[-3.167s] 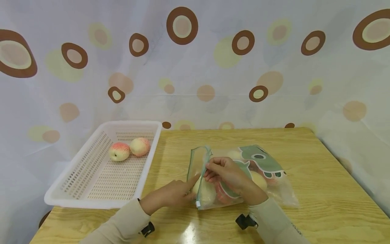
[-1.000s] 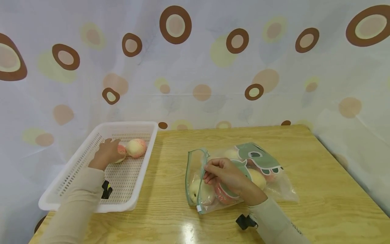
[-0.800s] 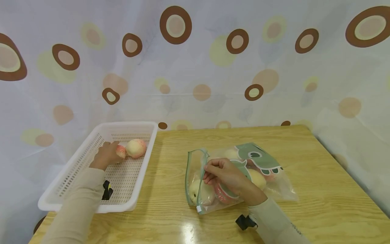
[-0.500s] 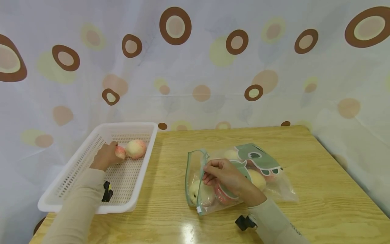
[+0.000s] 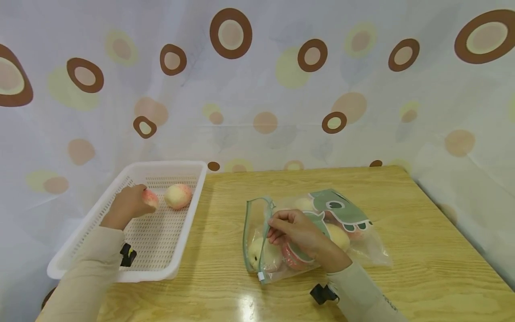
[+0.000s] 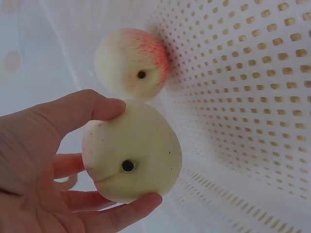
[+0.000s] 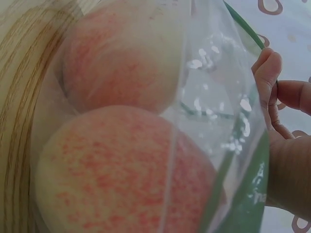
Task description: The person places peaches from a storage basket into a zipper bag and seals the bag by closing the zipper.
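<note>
My left hand point(image 5: 128, 203) grips a peach point(image 6: 141, 153), pale with a red blush, inside the white basket point(image 5: 120, 277). Thumb and fingers wrap its sides in the left wrist view. A second peach point(image 5: 178, 196) sits just to the right, on the basket floor. On the table, my right hand point(image 5: 299, 232) pinches the green-edged mouth of a clear zip bag point(image 5: 380, 250) with a green dinosaur print. The bag lies on its side with its mouth held apart, facing left. Several peaches are inside; one pale peach point(image 5: 267, 255) lies near the mouth.
The wooden table point(image 5: 225, 214) extends between basket and bag and beyond the bag to the right. A white curtain point(image 5: 257, 89) with brown and beige circles hangs behind. The bag's white slider point(image 5: 261, 276) sits at the near corner of its mouth.
My left hand left the bag mouth, reached into the basket and took hold of the left peach, which has since shifted slightly left with it. The right hand keeps its pinch.
</note>
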Demonstrator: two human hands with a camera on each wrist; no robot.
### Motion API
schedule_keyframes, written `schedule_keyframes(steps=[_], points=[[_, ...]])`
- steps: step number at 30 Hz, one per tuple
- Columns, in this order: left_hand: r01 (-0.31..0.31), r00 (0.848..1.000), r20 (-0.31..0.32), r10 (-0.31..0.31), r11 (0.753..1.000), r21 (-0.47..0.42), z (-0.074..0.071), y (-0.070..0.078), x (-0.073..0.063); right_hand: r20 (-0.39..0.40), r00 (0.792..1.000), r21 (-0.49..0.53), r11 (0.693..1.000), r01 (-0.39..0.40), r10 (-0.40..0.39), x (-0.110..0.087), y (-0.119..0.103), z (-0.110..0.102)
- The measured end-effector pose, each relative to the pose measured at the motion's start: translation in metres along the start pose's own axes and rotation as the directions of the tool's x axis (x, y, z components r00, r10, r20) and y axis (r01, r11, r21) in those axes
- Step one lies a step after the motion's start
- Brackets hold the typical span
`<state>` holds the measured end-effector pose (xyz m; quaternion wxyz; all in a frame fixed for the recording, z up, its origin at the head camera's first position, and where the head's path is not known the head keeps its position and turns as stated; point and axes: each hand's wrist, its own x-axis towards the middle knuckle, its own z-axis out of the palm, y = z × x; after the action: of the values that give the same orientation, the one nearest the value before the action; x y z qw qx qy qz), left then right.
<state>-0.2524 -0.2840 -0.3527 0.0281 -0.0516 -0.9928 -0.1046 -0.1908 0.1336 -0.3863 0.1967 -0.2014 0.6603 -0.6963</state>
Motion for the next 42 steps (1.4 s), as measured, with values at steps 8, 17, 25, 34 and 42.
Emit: schedule_keyframes(steps=[8, 17, 25, 34, 42], points=[[-0.113, 0.990, -0.090, 0.106, 0.990, -0.084, -0.029, 0.040, -0.024, -0.013, 1.000, -0.012, 1.000, -0.013, 0.013, 0.000, 0.000, 0.000], [-0.289, 0.955, -0.135, 0.264, 0.931, -0.222, -0.037, 0.120, -0.050, -0.018, 0.999, -0.018, 0.999, -0.031, 0.030, -0.001, 0.002, -0.001], [-0.353, 0.927, -0.067, 0.369, 0.798, -0.489, 0.012, 0.170, -0.069, -0.010, 1.000, -0.008, 1.000, -0.021, 0.021, -0.001, 0.001, -0.001], [-0.184, 0.966, -0.014, 0.257, 0.653, -0.735, 0.072, 0.198, -0.051, -0.012, 1.000, -0.019, 1.000, -0.022, 0.022, -0.001, 0.000, -0.001], [-0.153, 0.970, 0.010, 0.241, 0.644, -0.750, 0.091, 0.211, -0.034, -0.003, 1.000, -0.016, 1.000, -0.017, 0.017, -0.001, 0.001, 0.000]])
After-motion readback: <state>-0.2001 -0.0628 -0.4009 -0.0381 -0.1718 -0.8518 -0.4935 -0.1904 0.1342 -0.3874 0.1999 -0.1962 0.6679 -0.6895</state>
